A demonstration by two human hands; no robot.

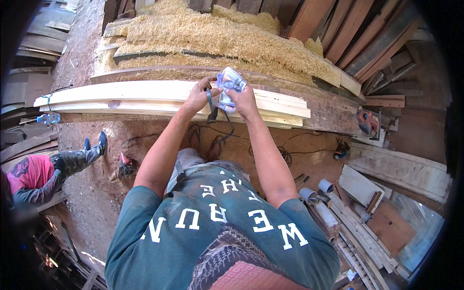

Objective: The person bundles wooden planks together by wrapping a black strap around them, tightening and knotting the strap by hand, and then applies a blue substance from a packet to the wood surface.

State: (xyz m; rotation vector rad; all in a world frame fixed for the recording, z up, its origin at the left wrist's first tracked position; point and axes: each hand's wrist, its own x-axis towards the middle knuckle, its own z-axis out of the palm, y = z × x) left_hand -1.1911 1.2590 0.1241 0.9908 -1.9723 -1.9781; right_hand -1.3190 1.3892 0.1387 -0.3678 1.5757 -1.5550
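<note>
A small stack of banknotes [232,80], mostly blue and white, is held in front of my body. My right hand [244,101] grips the notes from the right, with the thumb across their face. From the other side, my left hand [200,95] pinches their left edge. A dark strap [210,101] hangs by the left fingers; where it is fixed I cannot tell. Just beneath both hands lie pale planed timber boards [145,94], stacked lengthwise and tied at the left end with a dark cord [49,103].
Wood shavings [203,36] heap behind the wooden bench [333,110]. A red power tool [368,121] sits at its right end; another [125,165] lies on the ground. Cables [286,156] trail near my feet. A person in pink [27,172] is at the left.
</note>
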